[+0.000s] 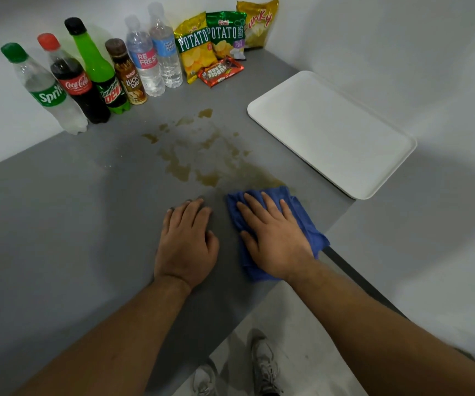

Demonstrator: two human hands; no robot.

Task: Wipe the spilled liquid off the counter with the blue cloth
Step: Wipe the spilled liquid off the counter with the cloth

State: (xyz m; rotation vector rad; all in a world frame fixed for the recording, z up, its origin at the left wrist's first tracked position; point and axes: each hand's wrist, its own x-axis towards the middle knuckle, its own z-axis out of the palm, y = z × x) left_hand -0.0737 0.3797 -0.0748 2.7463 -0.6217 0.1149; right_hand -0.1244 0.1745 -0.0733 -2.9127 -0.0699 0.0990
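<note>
- Right hand (273, 232): nearest the viewer with its forearm; it lies palm down, fingers spread flat, pressing the crumpled blue terry cloth (306, 221) onto the counter. It pins the cloth rather than gripping it; no finger curls around the fabric.
- Left hand (187, 241): just beside the right hand, on its left; flat, open, fingers loosely together, holding nothing, apparently bracing on the bare surface.
- Matte grey counter (59, 224): the surface around and behind both hands looks dry, with no streaks visible.
- Brownish spilled liquid (179, 170): scattered puddles and droplets lie just beyond the fingertips of both hands, reaching toward the far bottles; the nearest patch touches the cloth's far edge.
- White rectangular plastic tray (330, 132): beyond and to the right of the right hand, apart from the spill.
- Progress (judgement): wiping is at its very start. The cloth meets only the near margin of the spill; almost all the liquid is left to clear, calling for strokes forward and leftward.
</note>
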